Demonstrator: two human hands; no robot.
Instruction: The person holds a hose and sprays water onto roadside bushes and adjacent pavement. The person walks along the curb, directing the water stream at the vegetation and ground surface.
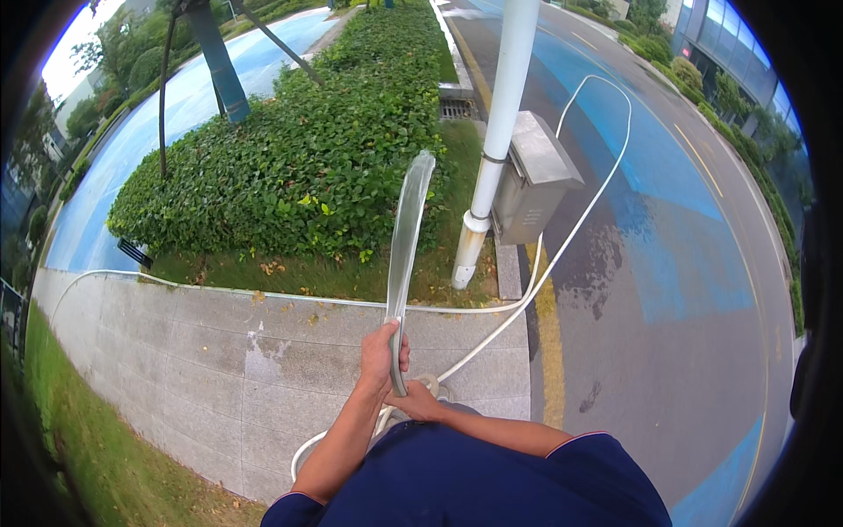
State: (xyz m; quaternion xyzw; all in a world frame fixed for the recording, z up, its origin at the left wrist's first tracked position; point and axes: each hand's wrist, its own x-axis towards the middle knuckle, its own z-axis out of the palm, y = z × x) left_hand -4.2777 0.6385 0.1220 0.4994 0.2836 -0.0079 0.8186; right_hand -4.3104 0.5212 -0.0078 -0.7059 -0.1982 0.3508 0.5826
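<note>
My left hand [378, 356] is wrapped around the end of a garden hose [396, 369], its thumb near the mouth. Below it, my right hand [419, 402] grips the same hose close to my waist. A stream of water [409, 230] leaves the hose and arcs forward over the trimmed hedge [309, 151]. Pale hose runs behind my right hand, out along the road in a long loop, then back across the paving beside the hedge. Part of the hose near my feet is hidden by my arms and shirt.
A white pole [500, 105] stands right of the hedge, with a metal cabinet [537, 178] behind it. A stone curb [508, 270] borders the road [632, 369]. Paving slabs [197, 388] lie underfoot. A propped tree trunk [217, 66] rises from the hedge, and a drain grate [458, 109] lies beyond.
</note>
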